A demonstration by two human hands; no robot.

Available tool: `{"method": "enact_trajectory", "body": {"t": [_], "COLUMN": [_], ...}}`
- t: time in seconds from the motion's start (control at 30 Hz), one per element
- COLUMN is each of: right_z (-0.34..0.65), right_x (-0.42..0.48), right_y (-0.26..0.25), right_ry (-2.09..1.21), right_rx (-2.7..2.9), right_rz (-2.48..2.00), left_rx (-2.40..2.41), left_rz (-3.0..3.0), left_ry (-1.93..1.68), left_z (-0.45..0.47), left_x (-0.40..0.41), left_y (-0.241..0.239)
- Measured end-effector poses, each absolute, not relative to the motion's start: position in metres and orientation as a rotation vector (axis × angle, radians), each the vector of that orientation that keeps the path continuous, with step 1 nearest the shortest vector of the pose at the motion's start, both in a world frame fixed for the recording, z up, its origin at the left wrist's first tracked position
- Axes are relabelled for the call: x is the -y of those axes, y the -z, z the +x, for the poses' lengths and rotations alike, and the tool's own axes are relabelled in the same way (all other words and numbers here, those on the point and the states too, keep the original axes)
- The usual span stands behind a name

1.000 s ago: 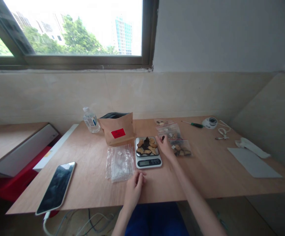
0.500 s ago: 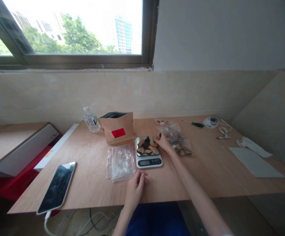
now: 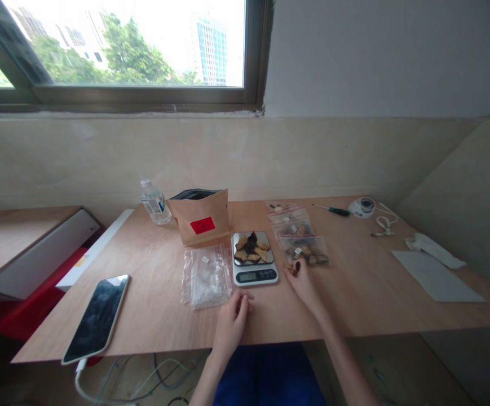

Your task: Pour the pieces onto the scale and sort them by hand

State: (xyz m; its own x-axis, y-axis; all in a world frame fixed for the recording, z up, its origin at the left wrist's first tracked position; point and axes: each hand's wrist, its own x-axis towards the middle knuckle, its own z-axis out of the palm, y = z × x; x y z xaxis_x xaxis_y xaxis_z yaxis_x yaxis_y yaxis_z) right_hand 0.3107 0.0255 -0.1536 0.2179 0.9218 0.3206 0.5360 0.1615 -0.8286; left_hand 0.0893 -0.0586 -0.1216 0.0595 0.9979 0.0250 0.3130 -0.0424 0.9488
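Note:
A white digital kitchen scale (image 3: 255,276) lies in the middle of the table. Several tan and dark brown dried slices (image 3: 254,256) are on its metal plate. My right hand (image 3: 301,282) pinches a dried slice (image 3: 292,268) with a dark edge, just right of the scale and apart from it. My left hand (image 3: 232,316) rests on the table in front of the scale, fingers loosely curled and thumb apart, with nothing visible in it. Clear plastic bags (image 3: 206,279) lie flat left of the scale. Behind my right hand is a zip bag (image 3: 306,248) of similar slices.
A brown paper pouch (image 3: 200,217) stands unzipped behind the clear bags, beside a water bottle (image 3: 155,204). A phone (image 3: 96,318) lies left on its cable. More filled zip bags (image 3: 291,223), a screwdriver (image 3: 338,211), a dome camera (image 3: 362,207) and a grey sheet (image 3: 437,276) are rightward.
My right hand has moved off the scale plate, rightward and toward me, with a dried slice between its fingers. My left hand has stayed where it was.

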Motion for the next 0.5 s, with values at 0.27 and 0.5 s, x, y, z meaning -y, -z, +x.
{"method": "enact_trajectory", "body": {"t": [0.27,0.5], "right_z": [0.306,0.293], "right_x": [-0.037,-0.082], "right_y": [0.123,0.118], "right_ry": [-0.453,-0.652], "right_rx": [1.467,1.319], "right_rz": [-1.425,-1.369], "left_rx": [-1.397,-1.382], "left_rz": [1.489,1.505], "left_ry": [-1.032,-1.025], "left_z": [0.090,0.090], "left_x": [0.059,0.060], "left_y": [0.120,0.117]}}
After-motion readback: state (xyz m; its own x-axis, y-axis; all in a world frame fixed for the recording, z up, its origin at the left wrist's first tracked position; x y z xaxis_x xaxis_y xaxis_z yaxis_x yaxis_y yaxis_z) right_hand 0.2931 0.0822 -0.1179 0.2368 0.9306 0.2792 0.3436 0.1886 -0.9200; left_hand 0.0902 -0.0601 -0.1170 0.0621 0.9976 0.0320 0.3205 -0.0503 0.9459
